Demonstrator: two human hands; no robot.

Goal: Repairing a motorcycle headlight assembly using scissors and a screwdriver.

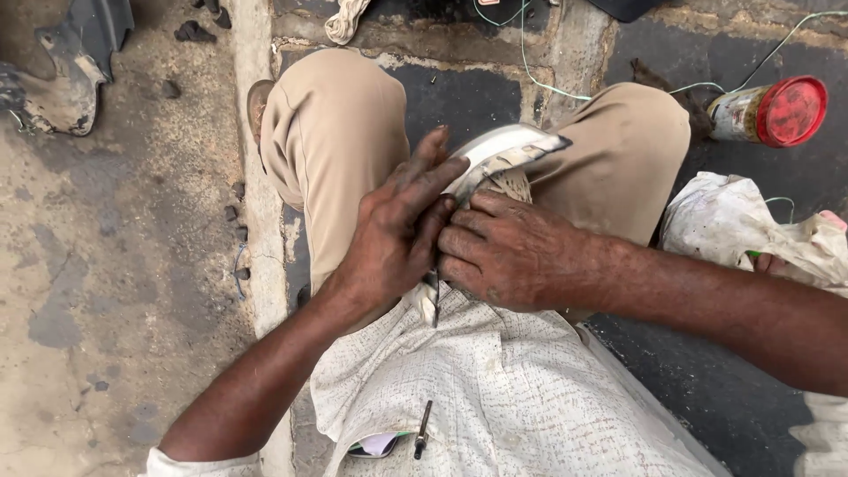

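Two hands, left and right, one curved metal piece, one red-lidded can, one pen, one white bag, and one green string.

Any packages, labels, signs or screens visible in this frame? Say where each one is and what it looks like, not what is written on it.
Can: lying on its side on the dark ground at upper right, past the right knee; cylinder with a red lid and a worn, pale, stained label.
Sack: crumpled, dirty white, on the ground at right, above the right forearm.
No signs or screens in view.
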